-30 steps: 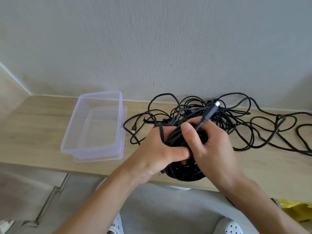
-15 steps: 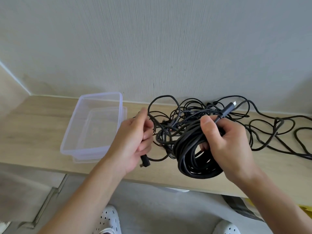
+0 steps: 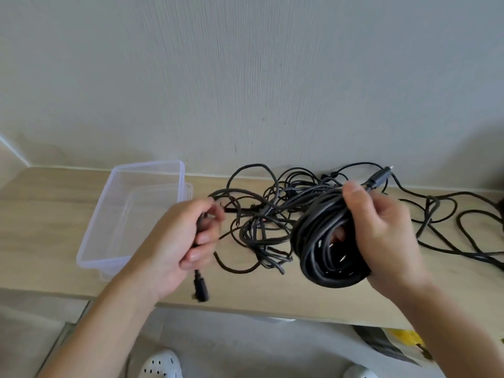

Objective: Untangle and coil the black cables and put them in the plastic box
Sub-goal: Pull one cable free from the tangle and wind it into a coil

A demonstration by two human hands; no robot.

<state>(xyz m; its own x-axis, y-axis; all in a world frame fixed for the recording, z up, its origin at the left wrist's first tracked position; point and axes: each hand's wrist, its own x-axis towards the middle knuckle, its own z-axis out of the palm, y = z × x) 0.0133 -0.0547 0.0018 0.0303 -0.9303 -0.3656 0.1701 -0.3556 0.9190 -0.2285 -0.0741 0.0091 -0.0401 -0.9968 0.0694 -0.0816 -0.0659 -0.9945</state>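
**Two hands, one coil**

At centre right the right hand (image 3: 381, 230) clamps a round coil (image 3: 327, 249) of black cable — thumb pinning the loops against springing open. The left hand (image 3: 180, 241), apart, grips a plug end (image 3: 200, 290). Thin tangled cables (image 3: 261, 214) lie between; the clear plastic box (image 3: 152, 165) stands left.

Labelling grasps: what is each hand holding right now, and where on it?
Right hand grips the coiled cable around its bundled loops, thumb on top. Left hand holds a loose cable just above its plug.
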